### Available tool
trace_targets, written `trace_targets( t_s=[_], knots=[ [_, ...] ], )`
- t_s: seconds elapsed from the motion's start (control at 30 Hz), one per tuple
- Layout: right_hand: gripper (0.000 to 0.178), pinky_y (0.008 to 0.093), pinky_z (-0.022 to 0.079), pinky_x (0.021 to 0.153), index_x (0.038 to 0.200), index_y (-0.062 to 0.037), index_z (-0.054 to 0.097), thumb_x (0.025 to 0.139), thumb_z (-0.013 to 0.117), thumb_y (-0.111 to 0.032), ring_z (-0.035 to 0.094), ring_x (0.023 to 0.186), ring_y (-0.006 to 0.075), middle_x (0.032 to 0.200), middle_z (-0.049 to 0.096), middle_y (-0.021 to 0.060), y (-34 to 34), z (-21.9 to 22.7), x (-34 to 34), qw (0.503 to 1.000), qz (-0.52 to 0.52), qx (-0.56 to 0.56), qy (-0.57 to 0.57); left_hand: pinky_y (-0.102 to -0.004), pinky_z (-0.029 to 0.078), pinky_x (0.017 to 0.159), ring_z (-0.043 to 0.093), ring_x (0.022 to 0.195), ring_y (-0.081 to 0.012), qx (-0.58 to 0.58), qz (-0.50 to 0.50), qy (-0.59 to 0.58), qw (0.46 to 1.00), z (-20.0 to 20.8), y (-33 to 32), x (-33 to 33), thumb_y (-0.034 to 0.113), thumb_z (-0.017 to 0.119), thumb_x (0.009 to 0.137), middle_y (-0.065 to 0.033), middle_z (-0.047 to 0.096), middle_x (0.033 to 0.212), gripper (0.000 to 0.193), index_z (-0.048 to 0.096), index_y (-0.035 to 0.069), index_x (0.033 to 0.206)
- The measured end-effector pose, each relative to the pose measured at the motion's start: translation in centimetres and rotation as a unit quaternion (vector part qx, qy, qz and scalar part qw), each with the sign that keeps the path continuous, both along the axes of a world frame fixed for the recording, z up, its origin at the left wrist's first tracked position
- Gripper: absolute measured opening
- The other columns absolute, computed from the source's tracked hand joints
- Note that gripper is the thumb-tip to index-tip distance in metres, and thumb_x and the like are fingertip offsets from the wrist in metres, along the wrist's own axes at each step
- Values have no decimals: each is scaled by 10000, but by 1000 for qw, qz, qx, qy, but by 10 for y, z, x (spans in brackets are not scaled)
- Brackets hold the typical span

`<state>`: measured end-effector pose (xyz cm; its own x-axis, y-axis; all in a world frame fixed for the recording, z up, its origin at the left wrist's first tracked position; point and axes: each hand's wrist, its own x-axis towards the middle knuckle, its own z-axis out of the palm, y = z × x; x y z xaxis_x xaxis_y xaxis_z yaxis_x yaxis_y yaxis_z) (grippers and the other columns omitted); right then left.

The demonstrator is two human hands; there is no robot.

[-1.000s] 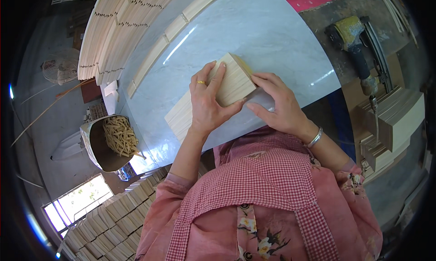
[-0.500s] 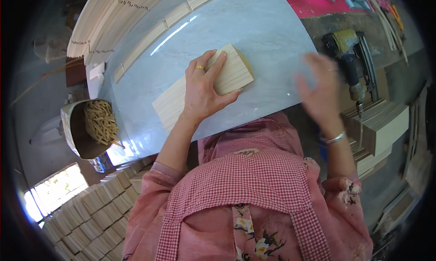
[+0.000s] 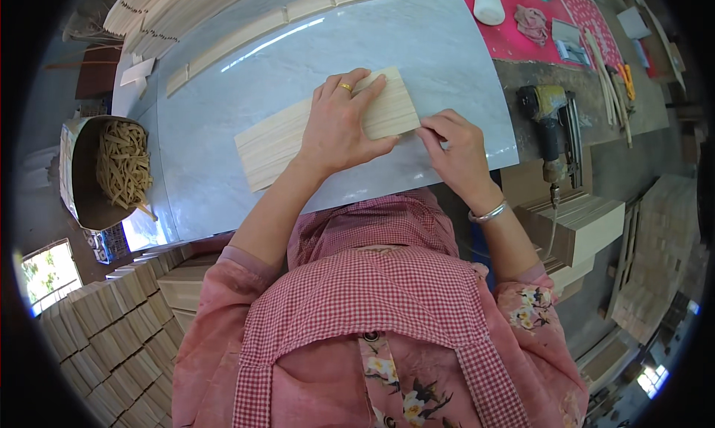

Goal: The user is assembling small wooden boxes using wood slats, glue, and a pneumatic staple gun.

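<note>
A pale wooden board [image 3: 277, 147] with straight grain lies at a slant on the grey marble-look table top [image 3: 216, 108]. Across its middle rests my left hand [image 3: 337, 126], fingertips near the far edge and thumb at the near edge, gripping it. My right hand [image 3: 458, 149] is at the board's right end. Its thumb and index finger close together at the near corner there; whether anything small sits between them is hidden.
Thin wooden strips [image 3: 309, 7] line the far edge, beside stacked slats [image 3: 175, 7]. A bin of wood strips [image 3: 77, 171] stands left. At right lie a nail gun [image 3: 550, 123], stacked boards [image 3: 588, 219] and a white roll [image 3: 488, 5] on pink cloth. More wood blocks [image 3: 112, 339] are stacked lower left.
My right hand has come in from the right to the board's end, its fingers closing there. The left hand stays on the board, which now lies flatter. The view has shifted.
</note>
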<state>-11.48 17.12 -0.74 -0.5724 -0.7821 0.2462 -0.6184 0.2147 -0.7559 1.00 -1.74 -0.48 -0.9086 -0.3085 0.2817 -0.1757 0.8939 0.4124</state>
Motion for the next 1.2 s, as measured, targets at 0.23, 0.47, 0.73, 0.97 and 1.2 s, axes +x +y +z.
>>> trace_targets(
  t_s=[0.23,0.47,0.73,0.97,1.2],
  knots=[
    [47,345,465,628,859,-11,677,816,692,-3,570,661,245,790,622,68,-8,10,-11,996,61,44,41,-441,377,1074,493,1236,-330,-12,3,7,1000,-6,-2,3,431,825,657,-154,541,1393,789,628,96,1344],
    [31,344,456,629,826,-12,652,828,682,-20,552,649,244,777,622,72,-8,5,-16,996,82,26,21,-439,373,1076,491,1239,-328,-20,-1,2,1000,-5,-2,3,428,823,663,-147,538,1401,789,623,100,1352],
    [193,380,494,789,1047,-23,674,871,688,-101,615,855,296,975,676,115,21,-5,-42,984,-50,8,168,-434,365,1081,488,1240,-323,-6,4,0,1000,-4,-3,1,436,807,688,-137,538,1399,768,624,106,1357],
    [557,450,509,921,1302,36,557,866,741,-257,647,1007,383,1163,667,258,123,-12,-129,894,-274,249,252,-432,371,1099,497,1243,-310,20,12,3,1000,3,-1,3,393,817,676,-137,542,1404,819,568,79,1390],
    [568,475,530,822,1173,106,600,834,765,-319,663,853,423,1002,706,267,131,-14,-150,885,-271,350,145,-410,358,1115,495,1249,-294,6,26,44,999,-8,-2,3,428,782,704,-134,548,1383,832,512,29,1382]
  ],
)
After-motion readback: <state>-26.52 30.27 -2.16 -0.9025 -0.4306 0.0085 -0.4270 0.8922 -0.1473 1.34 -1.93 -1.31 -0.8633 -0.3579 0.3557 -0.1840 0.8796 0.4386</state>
